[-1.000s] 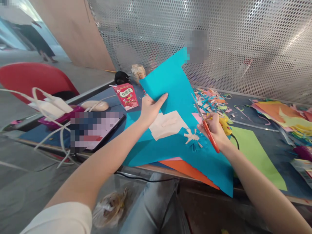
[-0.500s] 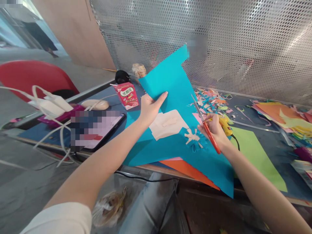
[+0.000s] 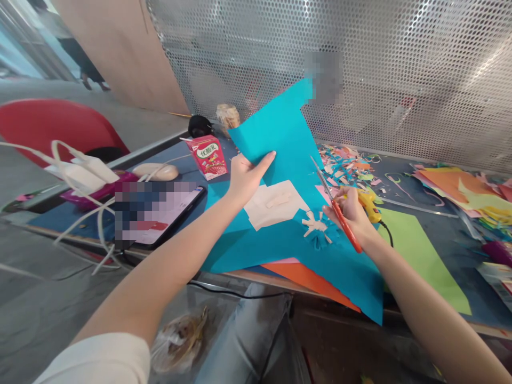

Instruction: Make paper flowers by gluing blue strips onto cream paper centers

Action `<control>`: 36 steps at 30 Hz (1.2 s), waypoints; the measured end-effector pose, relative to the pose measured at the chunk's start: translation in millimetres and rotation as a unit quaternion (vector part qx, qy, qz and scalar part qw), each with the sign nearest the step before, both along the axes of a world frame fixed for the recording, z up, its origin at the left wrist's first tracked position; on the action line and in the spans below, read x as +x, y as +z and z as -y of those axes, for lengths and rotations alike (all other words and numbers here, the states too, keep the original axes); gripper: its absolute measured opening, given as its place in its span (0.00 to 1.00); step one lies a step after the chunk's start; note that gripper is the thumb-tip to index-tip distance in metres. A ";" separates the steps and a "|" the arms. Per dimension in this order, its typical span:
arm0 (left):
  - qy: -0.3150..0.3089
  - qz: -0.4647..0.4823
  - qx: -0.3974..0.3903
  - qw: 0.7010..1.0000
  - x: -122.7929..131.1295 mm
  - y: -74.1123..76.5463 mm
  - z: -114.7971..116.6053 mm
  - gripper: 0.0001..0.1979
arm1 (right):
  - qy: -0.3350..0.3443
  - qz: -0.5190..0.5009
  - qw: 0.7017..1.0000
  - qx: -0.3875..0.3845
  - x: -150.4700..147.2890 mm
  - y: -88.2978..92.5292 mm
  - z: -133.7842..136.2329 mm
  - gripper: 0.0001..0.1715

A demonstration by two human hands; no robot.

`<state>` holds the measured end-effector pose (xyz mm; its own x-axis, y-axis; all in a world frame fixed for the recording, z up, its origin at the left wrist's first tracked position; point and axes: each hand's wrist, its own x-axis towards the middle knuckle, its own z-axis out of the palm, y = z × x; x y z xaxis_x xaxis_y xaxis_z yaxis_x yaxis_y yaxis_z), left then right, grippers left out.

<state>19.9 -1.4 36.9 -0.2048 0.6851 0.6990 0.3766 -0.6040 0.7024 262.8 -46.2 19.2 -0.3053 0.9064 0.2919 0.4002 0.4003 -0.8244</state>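
A sheet of blue paper (image 3: 276, 125) with a notch cut at its upper right is pinched in my left hand (image 3: 248, 176), thumb in front. My right hand (image 3: 350, 213) grips orange-handled scissors (image 3: 342, 216), their blades pointing up and left beside the sheet's right edge. Underneath lies a larger blue sheet (image 3: 248, 250) on the table. On it rest pale pink paper pieces (image 3: 276, 205) and a small fringed pink and blue paper flower (image 3: 316, 226), close below my right hand. A yellow tool with a black cord (image 3: 372, 208) sits behind that hand.
A phone (image 3: 172, 213), a red drink carton (image 3: 208, 157) and white cables (image 3: 102, 213) are on the left. Paper scraps (image 3: 348, 162) lie against the perforated metal panel (image 3: 400, 80). Green paper (image 3: 424, 256) and a stack of coloured sheets (image 3: 452, 184) are at right.
The top of the held blue sheet has tipped slightly down and right. The scissors have shifted very slightly left. In the background, a person has moved a little to the right.
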 end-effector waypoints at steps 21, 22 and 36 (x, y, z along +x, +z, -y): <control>0.007 0.002 0.004 1.000 0.3 1.9 1.7 0.29 | -0.013 0.034 0.999 -0.020 0.4 6.3 4.2 0.23; 0.009 0.000 0.002 1.000 0.2 1.9 1.8 0.29 | -0.014 0.035 0.999 -0.020 0.4 6.4 4.3 0.23; -0.014 -0.030 -0.010 0.999 1.1 2.8 0.5 0.23 | -0.008 0.035 0.999 -0.021 1.3 7.1 4.9 0.23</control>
<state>21.0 -1.9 39.7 -0.1434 0.7037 0.6958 0.4027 -0.6008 0.6906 264.0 -51.1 26.4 -0.3089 0.9225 0.2314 0.4636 0.3585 -0.8103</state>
